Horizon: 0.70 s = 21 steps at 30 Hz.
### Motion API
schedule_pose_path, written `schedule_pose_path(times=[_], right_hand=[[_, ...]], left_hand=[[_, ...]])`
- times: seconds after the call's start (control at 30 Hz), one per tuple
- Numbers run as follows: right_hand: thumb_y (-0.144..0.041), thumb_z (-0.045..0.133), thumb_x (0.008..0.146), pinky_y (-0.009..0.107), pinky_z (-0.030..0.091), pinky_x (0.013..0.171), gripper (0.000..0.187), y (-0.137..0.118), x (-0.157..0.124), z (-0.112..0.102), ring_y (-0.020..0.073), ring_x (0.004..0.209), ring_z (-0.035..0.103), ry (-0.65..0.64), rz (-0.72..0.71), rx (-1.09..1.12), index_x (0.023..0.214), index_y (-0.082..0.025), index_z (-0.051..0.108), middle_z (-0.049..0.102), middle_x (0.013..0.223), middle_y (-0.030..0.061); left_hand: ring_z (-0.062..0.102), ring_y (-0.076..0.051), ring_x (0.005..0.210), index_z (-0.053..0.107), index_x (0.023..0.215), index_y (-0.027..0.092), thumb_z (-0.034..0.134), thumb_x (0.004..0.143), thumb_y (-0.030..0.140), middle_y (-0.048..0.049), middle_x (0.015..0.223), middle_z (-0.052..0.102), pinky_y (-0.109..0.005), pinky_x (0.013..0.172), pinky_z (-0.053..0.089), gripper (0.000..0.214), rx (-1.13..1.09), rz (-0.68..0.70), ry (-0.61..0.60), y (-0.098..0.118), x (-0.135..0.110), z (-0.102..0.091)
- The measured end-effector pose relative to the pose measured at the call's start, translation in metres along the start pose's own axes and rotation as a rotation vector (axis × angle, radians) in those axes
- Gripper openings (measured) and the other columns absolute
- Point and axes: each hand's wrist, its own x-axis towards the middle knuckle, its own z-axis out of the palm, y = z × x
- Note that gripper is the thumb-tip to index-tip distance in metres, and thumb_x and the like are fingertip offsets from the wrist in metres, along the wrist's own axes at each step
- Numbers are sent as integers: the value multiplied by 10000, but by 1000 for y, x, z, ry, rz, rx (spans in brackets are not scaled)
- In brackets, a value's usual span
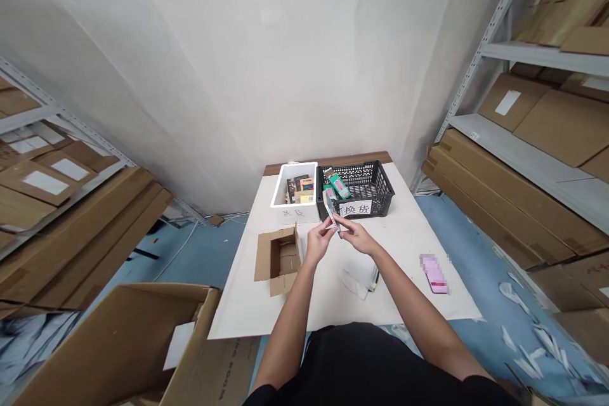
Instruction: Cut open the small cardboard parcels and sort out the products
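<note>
Over the middle of the table, my left hand (318,243) and my right hand (358,236) both grip a thin flat package (329,204), pale with some print. It is tilted and seen nearly edge-on, so its kind is unclear. Just behind it stands a black plastic basket (386,193) with a paper label and a few green-and-pink boxes (339,185) in its left part. An open small cardboard box (263,258) lies left of my left hand. Below my hands rest a white sheet or bag (359,273) and a slim item with a yellow-green tip (375,280).
A white foam box (295,212) holding several small packages adjoins the basket. A pink phone-like item (434,275) lies at the table's right. A large open carton (118,336) stands at lower left. Shelves of cartons (561,120) flank both sides; scraps (537,342) litter the floor.
</note>
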Motion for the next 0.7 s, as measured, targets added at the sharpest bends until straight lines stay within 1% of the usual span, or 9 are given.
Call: schedule_pose_path(times=[0.1,0.2,0.23,0.3,0.37,0.4,0.53,0.6,0.7], right_hand=[[-358,673,905,472,447,1170,558,-3,-1,4,284,1545,387,-51,-16,-29,1462,-340,638,537,1590,53],[-383,705,886,479,426,1185,554,3,1,7,292,1496,460,-33,4,-16,1435,-320,665,554,1572,76],[-401,717,874,483,461,1154,572,5,3,7,297,1451,510,23,23,-4,1437,-316,661,569,1556,84],[-439,751,834,488,528,1075,628,11,6,6,298,1337,602,217,76,5,1441,-311,648,609,1508,96],[-455,808,770,483,555,1032,685,15,10,3,289,1230,656,401,135,16,1419,-300,652,659,1438,101],[-457,838,736,475,561,1017,705,16,12,1,284,1187,674,433,164,42,1398,-290,662,687,1391,103],[-521,869,700,435,608,889,656,13,12,2,287,1021,745,284,256,257,1272,-245,705,786,1148,95],[-549,859,713,425,618,839,605,9,11,5,295,980,758,269,267,300,1209,-234,717,801,1088,90],[-524,857,732,445,619,864,553,2,10,10,305,1020,756,323,207,296,1186,-238,724,795,1142,95]], left_hand=[[715,-305,1208,739,1323,190,838,793,448,-102,1326,747,-480,1090,544,598,10,24,26,1,-2,-4],[714,-312,1208,756,1292,182,849,777,467,-114,1316,751,-493,1096,540,596,5,11,95,1,-2,-15],[712,-314,1209,760,1283,174,854,770,480,-124,1314,751,-499,1103,534,604,-11,-2,125,2,-1,-20],[713,-321,1201,756,1288,160,868,753,507,-141,1302,753,-511,1096,537,648,-60,-40,163,6,0,-31],[723,-326,1169,739,1320,156,882,738,522,-149,1275,765,-518,1049,566,702,-115,-84,152,11,1,-42],[729,-326,1148,727,1340,157,888,733,525,-149,1259,772,-516,1021,582,728,-140,-102,127,13,1,-46],[740,-320,1100,711,1369,163,897,725,524,-141,1208,790,-495,962,606,762,-164,-130,60,18,3,-55],[723,-320,1142,745,1318,181,895,731,498,-137,1242,779,-481,974,600,684,-93,-101,148,17,3,-53],[682,-310,1229,792,1230,222,877,763,436,-124,1331,740,-448,1010,586,521,67,-30,309,17,2,-41]])
